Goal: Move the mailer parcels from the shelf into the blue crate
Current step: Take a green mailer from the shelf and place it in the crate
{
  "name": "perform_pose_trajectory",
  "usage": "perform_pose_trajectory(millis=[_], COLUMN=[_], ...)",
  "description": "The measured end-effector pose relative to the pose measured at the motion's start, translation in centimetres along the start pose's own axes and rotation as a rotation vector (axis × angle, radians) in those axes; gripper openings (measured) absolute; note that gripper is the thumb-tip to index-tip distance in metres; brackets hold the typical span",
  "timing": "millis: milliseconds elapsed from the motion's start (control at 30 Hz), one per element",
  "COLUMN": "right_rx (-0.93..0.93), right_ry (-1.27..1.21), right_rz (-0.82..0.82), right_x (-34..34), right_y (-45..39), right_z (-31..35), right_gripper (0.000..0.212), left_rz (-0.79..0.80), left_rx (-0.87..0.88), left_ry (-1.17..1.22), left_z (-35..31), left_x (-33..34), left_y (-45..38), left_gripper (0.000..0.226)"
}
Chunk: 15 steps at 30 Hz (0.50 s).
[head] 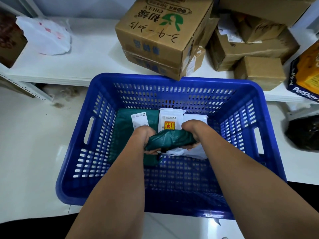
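Note:
The blue crate (269, 144) stands on the pale floor in front of a low white shelf (82, 66). Inside it, my left hand (142, 137) and my right hand (194, 131) both grip a dark green mailer parcel (170, 138), one at each end, low in the crate. Beneath and around it lie another green mailer (124, 128) with a white label, a white parcel (170, 121) with a yellow and red sticker, and a white mailer (193, 152) under my right hand. A white mailer (46, 37) lies on the shelf at the left.
Stacked cardboard boxes (164, 35) sit on the shelf behind the crate, with more brown boxes (252, 49) to the right. An orange and dark pet-product box (305, 73) overhangs the shelf's right end. A black bag (305, 133) lies on the floor at right.

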State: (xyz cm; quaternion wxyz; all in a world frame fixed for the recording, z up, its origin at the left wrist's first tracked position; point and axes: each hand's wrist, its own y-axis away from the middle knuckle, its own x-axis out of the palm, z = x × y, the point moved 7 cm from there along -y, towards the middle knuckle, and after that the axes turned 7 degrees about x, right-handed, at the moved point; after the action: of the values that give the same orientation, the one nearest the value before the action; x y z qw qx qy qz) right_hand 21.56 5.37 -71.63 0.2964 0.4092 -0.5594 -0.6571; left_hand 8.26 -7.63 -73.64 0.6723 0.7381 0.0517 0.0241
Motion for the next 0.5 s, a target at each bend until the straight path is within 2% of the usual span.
perform_pose_trajectory(millis=[200, 300, 333, 367, 433, 500], right_rx=[0.182, 0.231, 0.242, 0.251, 0.275, 0.300], right_ry=[0.211, 0.190, 0.167, 0.150, 0.101, 0.092], right_rz=[0.123, 0.183, 0.199, 0.218, 0.273, 0.327], right_x=[0.5, 0.4, 0.2, 0.1, -0.2, -0.4], right_y=[-1.3, -0.9, -0.7, -0.3, 0.9, 2.2], right_z=[-0.1, -0.6, -0.7, -0.8, -0.9, -0.7], right_gripper=[0.028, 0.028, 0.030, 0.031, 0.027, 0.024], left_rz=[0.010, 0.021, 0.035, 0.037, -0.028, 0.041], left_rx=[0.037, 0.075, 0.147, 0.253, 0.494, 0.744], left_ry=[0.047, 0.345, 0.454, 0.490, 0.363, 0.346], left_z=[-0.3, 0.0, -0.1, -0.3, 0.0, 0.0], left_x=[-0.6, -0.7, -1.2, -2.0, -4.3, -5.4], left_y=[0.6, 1.6, 1.7, 2.0, 3.2, 5.4], left_gripper=[0.036, 0.031, 0.036, 0.051, 0.090, 0.101])
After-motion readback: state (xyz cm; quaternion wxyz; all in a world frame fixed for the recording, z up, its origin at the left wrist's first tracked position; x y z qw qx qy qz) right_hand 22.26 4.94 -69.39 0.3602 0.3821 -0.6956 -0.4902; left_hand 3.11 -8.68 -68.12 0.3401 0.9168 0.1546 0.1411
